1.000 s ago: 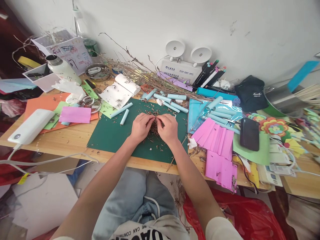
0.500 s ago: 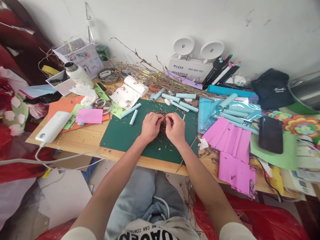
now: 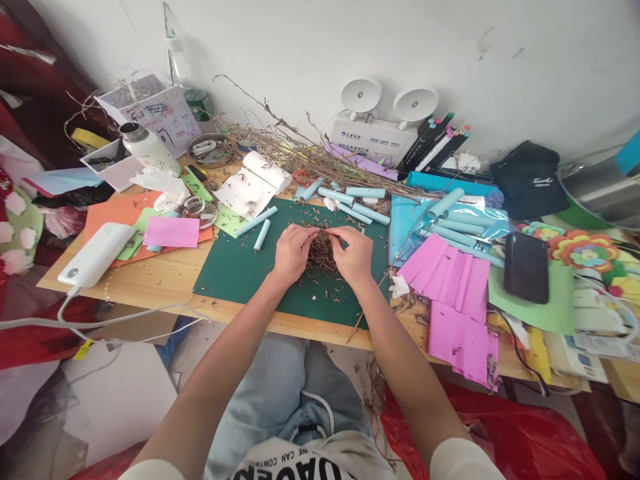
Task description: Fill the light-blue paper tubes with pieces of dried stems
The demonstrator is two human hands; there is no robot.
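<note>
The bare left hand (image 3: pixel 291 255) and bare right hand (image 3: pixel 355 256) have parted slightly, baring more of the loose brown dried-plant heap (image 3: pixel 321 259) between the side edges of the flat dark-green mat (image 3: pixel 235 267); both pinch narrowly, any hold untellable; handwork apparently continues.

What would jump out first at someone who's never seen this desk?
Probably the left hand and right hand, with fingertips close together at a pile of dried bits on the green mat. Next, perhaps, the bright pink paper to the mat's right, and the white lamp with two round heads, by the wall behind.
</note>
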